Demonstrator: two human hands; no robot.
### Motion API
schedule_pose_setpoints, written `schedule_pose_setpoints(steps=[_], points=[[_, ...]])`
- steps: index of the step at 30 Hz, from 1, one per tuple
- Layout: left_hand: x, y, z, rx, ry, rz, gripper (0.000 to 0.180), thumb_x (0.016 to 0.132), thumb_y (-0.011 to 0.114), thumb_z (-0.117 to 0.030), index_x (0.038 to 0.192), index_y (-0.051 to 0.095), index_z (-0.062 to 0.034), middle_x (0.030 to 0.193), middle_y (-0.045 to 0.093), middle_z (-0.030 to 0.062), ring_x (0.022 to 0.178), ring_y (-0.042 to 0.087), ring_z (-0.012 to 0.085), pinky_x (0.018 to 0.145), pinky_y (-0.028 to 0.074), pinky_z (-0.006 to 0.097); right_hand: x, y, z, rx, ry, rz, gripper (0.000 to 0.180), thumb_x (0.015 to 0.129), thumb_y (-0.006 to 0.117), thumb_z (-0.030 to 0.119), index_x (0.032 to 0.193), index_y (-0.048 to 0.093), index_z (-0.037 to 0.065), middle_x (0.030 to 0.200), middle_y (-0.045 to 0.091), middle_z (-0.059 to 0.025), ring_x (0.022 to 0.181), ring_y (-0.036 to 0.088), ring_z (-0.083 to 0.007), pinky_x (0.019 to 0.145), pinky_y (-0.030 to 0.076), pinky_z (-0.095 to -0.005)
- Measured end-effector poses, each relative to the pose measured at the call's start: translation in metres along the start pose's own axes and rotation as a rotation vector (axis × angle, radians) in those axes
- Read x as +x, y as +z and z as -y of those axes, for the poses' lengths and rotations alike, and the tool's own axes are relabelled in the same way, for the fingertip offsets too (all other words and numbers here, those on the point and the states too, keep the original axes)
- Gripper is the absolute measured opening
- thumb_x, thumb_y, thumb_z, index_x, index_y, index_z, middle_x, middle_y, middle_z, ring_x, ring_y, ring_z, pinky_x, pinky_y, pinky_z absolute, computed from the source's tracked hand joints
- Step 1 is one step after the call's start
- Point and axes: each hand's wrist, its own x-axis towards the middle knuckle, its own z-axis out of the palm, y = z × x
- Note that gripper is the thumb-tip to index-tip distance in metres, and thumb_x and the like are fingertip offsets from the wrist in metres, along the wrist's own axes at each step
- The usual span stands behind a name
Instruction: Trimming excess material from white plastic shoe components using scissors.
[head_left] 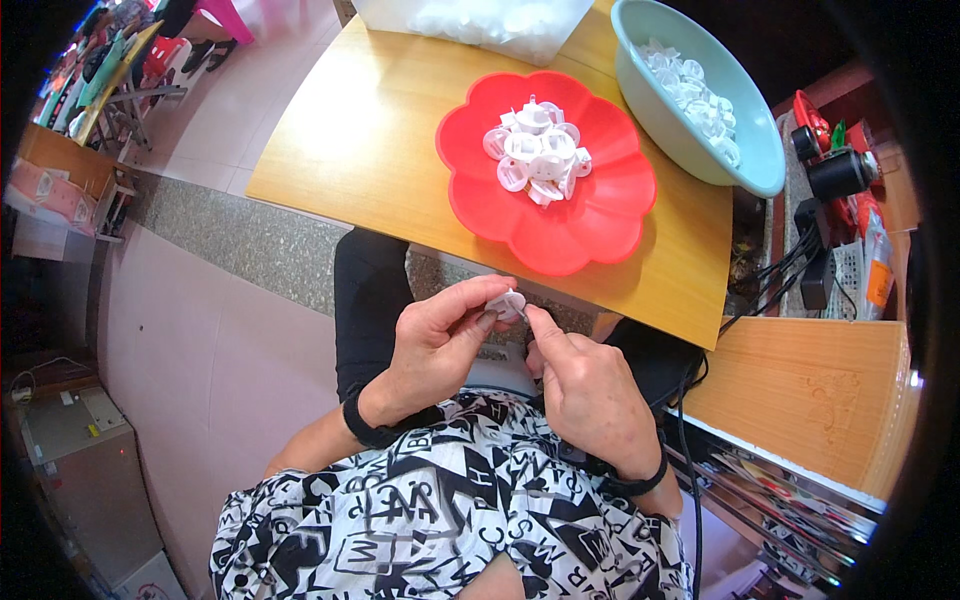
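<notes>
A small round white plastic part is pinched between the thumb and fingers of my left hand, just off the table's near edge, above my lap. My right hand is closed, its index fingertip against the part's right side. Something thin and dark shows at that fingertip, too small to name. Beyond my hands, a red flower-shaped dish holds a heap of similar white parts.
The wooden table also carries a light blue basin of clear-looking pieces and a translucent box of white pieces. To the right are cables, a black cylindrical object and a wooden ledge. A beige cabinet stands left.
</notes>
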Motion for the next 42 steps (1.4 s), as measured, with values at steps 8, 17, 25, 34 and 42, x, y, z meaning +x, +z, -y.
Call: schedule_pose_setpoints(steps=[8,17,25,34,42], points=[[0.006,-0.007,0.0,0.116,0.121,0.027,0.028,0.085,0.049,0.011,0.111,0.057,0.0042,0.112,0.059,0.0153,0.096,0.061,0.0182,0.082,0.052,0.029,0.007,0.002,-0.009,0.164,-0.078,0.041,0.042,0.077,0.05,-0.002,0.119,0.046,-0.007,0.073,0.059,-0.0258,0.067,0.06,-0.0402,0.061,0.048,-0.0466],[0.007,0.0,-0.006,-0.109,-0.006,-0.104,0.027,0.084,0.054,0.008,0.111,0.057,0.0036,0.105,0.063,0.0109,0.093,0.06,0.0142,0.081,0.05,0.025,0.002,0.008,-0.004,0.628,0.126,0.009,0.04,0.086,0.045,-0.001,0.125,0.045,-0.006,0.068,0.058,-0.0168,0.06,0.061,-0.0224,0.059,0.048,-0.0308],[0.008,0.007,-0.007,-0.232,0.0,-0.127,0.025,0.086,0.057,0.004,0.111,0.057,0.0034,0.102,0.063,0.0098,0.09,0.061,0.0128,0.079,0.051,0.024,-0.002,0.023,-0.006,0.936,0.227,0.026,0.039,0.095,0.037,0.007,0.134,0.039,0.001,0.069,0.051,-0.0023,0.049,0.037,-0.0022,0.045,0.032,-0.0157],[0.003,0.006,0.002,-0.137,0.021,-0.102,0.03,0.082,0.061,0.005,0.112,0.056,0.0039,0.108,0.061,0.0125,0.097,0.059,0.016,0.083,0.051,0.028,-0.005,0.032,-0.006,0.802,0.156,-0.041,0.038,0.094,0.04,0.005,0.132,0.042,0.002,0.068,0.052,0.0002,0.053,0.043,-0.0038,0.049,0.038,-0.0184],[0.001,0.006,0.002,0.106,0.117,-0.109,0.026,0.08,0.062,0.008,0.105,0.06,0.004,0.109,0.06,0.0144,0.094,0.06,0.0158,0.079,0.05,0.025,0.0,0.029,-0.004,0.218,-0.05,-0.14,0.042,0.082,0.048,-0.002,0.124,0.045,-0.005,0.07,0.057,-0.0129,0.059,0.059,-0.0221,0.056,0.048,-0.0303]])
